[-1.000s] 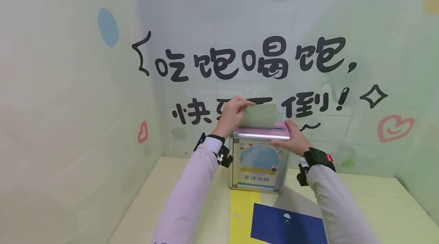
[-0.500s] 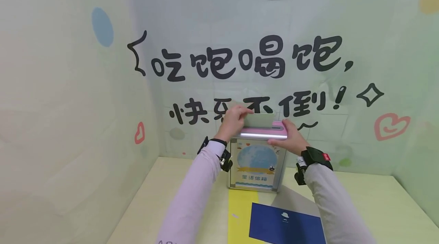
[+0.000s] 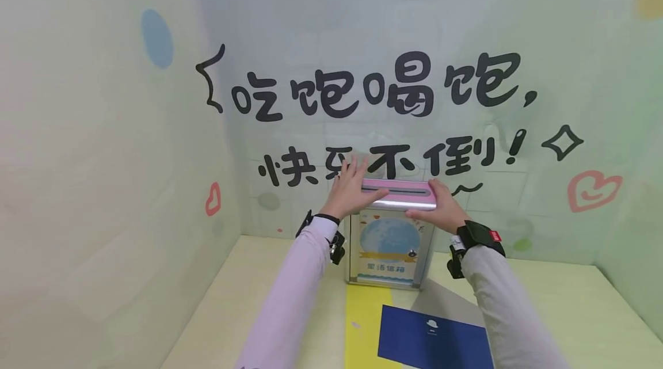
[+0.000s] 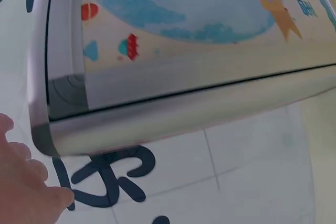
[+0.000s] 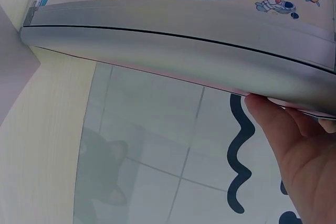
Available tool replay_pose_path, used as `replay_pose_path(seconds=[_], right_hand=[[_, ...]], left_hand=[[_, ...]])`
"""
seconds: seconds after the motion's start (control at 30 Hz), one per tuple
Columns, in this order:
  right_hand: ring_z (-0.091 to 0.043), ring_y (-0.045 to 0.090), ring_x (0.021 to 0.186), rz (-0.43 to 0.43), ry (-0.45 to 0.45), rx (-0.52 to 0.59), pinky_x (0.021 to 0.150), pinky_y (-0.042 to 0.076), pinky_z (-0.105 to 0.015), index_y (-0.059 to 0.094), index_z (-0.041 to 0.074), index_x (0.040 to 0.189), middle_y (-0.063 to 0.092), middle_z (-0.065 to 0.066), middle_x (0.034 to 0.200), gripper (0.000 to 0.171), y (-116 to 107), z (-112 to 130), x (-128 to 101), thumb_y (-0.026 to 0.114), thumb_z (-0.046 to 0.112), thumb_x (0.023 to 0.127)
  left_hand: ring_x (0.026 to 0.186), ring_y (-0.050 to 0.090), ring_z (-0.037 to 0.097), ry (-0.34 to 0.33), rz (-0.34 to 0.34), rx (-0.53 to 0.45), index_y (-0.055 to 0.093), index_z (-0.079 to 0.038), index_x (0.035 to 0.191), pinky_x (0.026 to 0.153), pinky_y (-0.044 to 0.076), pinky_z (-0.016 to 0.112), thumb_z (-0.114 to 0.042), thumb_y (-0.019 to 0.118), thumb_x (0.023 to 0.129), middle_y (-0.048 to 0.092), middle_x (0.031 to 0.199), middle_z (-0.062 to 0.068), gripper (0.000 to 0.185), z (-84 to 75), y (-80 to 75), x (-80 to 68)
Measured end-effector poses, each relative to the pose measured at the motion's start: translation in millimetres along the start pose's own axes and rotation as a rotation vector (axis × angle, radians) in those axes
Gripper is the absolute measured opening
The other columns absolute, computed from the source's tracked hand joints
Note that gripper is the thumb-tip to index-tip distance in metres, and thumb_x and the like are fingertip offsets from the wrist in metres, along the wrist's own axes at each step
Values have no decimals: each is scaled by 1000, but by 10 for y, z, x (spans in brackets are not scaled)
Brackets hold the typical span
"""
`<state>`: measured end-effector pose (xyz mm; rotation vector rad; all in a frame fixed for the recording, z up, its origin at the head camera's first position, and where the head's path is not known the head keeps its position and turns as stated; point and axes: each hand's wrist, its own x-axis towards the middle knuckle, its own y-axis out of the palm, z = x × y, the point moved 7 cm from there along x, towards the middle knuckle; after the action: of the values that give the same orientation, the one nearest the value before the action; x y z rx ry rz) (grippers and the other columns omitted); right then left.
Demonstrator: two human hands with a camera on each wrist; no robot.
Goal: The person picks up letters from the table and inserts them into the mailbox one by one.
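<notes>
Far left: a pale wall (image 3: 93, 144) with a blue dot and a small red heart outline. Further in, large black lettering (image 3: 378, 90) across the back wall, in 2 rows.

Left hand (image 3: 349, 185) at the left end of the box lid, fingers straight and spread, thumb pointing right along the lid's front edge; open, gripping nothing. Seen from the left wrist, only fingertips (image 4: 23, 182) at the frame's lower left, just beside the box corner, whether touching or not impossible to tell. Lilac sleeve (image 3: 290, 294) below, with a black wrist strap.

Centre: a small metal letter box (image 3: 389, 242) upright on the pale yellow table (image 3: 559, 311), close to the back wall. Pink lid (image 3: 399, 193) with 1 dark slot along it, silver front edge, blue cartoon panel with a keyhole on the front face.

Right hand (image 3: 440, 208) clasping the right end of the lid, fingers over the top, thumb under the front edge; from the right wrist, thumb (image 5: 273, 124) pressed against the silver rim (image 5: 173, 45).

In front of the box: a yellow strip (image 3: 365, 323) on the table, then a dark blue sheet (image 3: 435, 340) lying flat, near the right forearm.

Far right: a pink heart outline (image 3: 593, 190) and a black sparkle on the wall.
</notes>
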<state>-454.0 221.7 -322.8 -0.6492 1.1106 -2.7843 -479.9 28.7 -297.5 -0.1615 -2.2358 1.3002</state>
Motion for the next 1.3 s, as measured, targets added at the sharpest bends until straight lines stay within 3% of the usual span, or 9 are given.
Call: replay_pose_path(seconds=[0.17, 0.27, 0.37, 0.47, 0.7, 0.8, 0.9, 1.03, 1.3], right_hand=[[-32, 45, 96, 20, -31, -5, 82, 40, -43, 36, -6, 123, 44, -22, 110, 69, -11, 38, 5, 73, 27, 75], [-38, 41, 109, 50, -29, -67, 92, 36, -51, 32, -8, 129, 41, -27, 120, 78, -29, 29, 15, 72, 31, 75], [-43, 21, 129, 83, 21, -159, 101, 24, -58, 17, -8, 139, 21, -31, 141, 95, -89, -15, -1, 68, 40, 75], [-45, 4, 134, 99, 95, -239, 102, 15, -62, 5, -5, 143, 1, -30, 147, 106, -175, -99, -62, 65, 50, 75], [-51, 8, 130, 123, 181, -394, 93, 11, -73, 7, -7, 142, 5, -34, 144, 109, -361, -287, -356, 62, 58, 73], [-54, 9, 127, 148, 223, -419, 88, 9, -77, 8, -8, 141, 6, -37, 142, 111, -390, -377, -528, 62, 60, 72], [-57, 7, 126, 168, 274, -415, 87, 7, -78, 9, -7, 141, 6, -39, 140, 112, -401, -494, -669, 62, 62, 70], [-58, 6, 125, 180, 315, -423, 86, 5, -78, 9, -6, 140, 5, -39, 140, 111, -406, -640, -828, 61, 62, 70], [-58, 7, 124, 184, 332, -432, 86, 10, -78, 11, -4, 141, 5, -39, 140, 110, -240, -772, -962, 61, 63, 70]], left_hand=[[137, 1, 36, -38, -8, 8, 11, -15, 147, 105, 10, 59, -62, 49, 81, 1, 152, 15, 89, 186, -51, -123], [138, 0, 35, -72, -18, 57, 10, -16, 147, 105, 10, 59, -64, 47, 81, 2, 152, 14, 90, 395, -106, -248], [138, -2, 35, -116, -12, 141, 9, -17, 147, 105, 10, 60, -66, 47, 80, 3, 152, 14, 91, 665, -178, -419], [137, -1, 38, -127, 4, 246, 13, -15, 147, 102, 13, 64, -66, 49, 78, 5, 151, 16, 93, 929, -272, -608], [136, 2, 41, -120, 23, 414, 19, -11, 145, 99, 14, 67, -67, 49, 77, 9, 150, 19, 94, 1282, -753, -965], [136, 1, 40, -125, 39, 462, 19, -12, 145, 101, 8, 66, -66, 50, 77, 9, 151, 18, 93, 1386, -1000, -1149], [136, 4, 41, -112, 41, 516, 21, -12, 145, 102, 7, 64, -66, 51, 76, 10, 150, 18, 92, 1496, -1131, -1322], [134, 12, 44, -77, 5, 536, 27, -10, 143, 100, 15, 65, -68, 51, 74, 17, 148, 20, 93, 1573, -1015, -1498], [136, 6, 41, -102, -7, 371, 27, -12, 144, 98, 15, 69, -70, 53, 71, 14, 150, 17, 97, 1473, -369, -1512]])
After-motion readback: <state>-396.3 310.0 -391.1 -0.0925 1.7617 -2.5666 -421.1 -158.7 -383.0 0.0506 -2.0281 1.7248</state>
